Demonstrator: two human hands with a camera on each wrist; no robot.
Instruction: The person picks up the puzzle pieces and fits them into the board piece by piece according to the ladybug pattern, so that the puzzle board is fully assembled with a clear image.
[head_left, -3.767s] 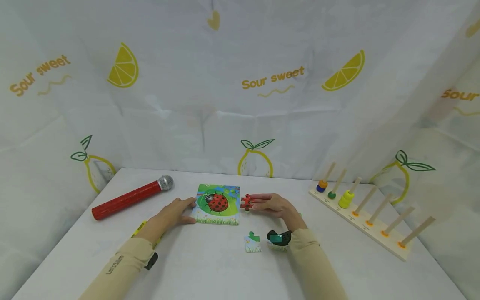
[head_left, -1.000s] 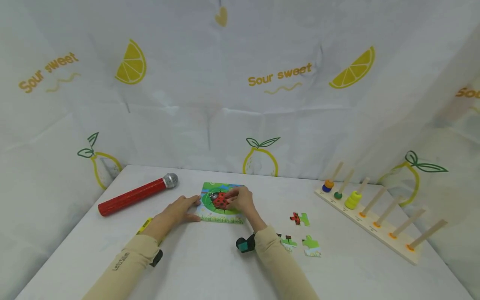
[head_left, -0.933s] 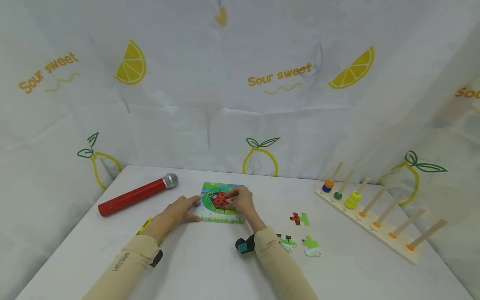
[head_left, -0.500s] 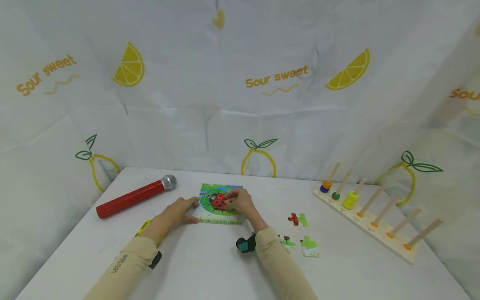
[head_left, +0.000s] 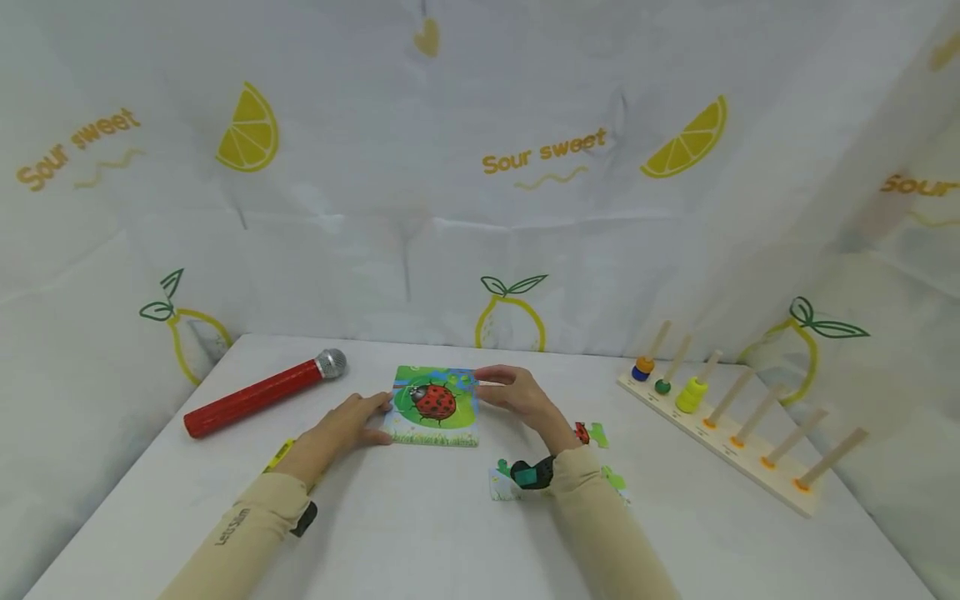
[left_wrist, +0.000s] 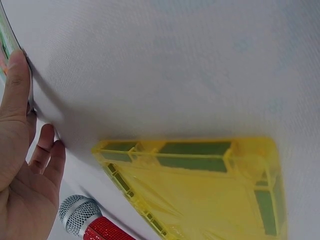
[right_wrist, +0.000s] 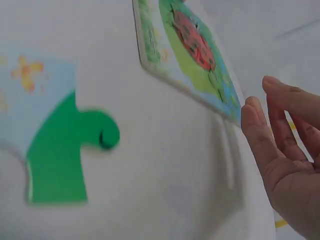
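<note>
A square ladybug jigsaw puzzle (head_left: 433,406) lies flat at the back middle of the white table. My left hand (head_left: 341,433) rests against its left edge, the fingers and thumb spread loosely; the left wrist view has a finger touching the edge. At the right edge, near the upper corner, is my right hand (head_left: 522,402) with slightly bent fingers. Nothing shows between those fingers in the right wrist view. Loose jigsaw pieces lie nearer me: a green and pale blue piece (right_wrist: 55,135), a red and green piece (head_left: 597,435) and others partly hidden by my right wrist.
A red microphone (head_left: 255,402) lies on the left. Beside my left forearm is a yellow translucent frame-like object (left_wrist: 200,185), mostly hidden in the head view. To the right stands a wooden peg rack (head_left: 738,454) with coloured beads. A white printed curtain (head_left: 360,250) hangs behind the table.
My right hand was pinching a red puzzle piece, then had its fingers on the puzzle's ladybug. Now it has moved right, to the puzzle's edge. My left hand stays at the left edge.
</note>
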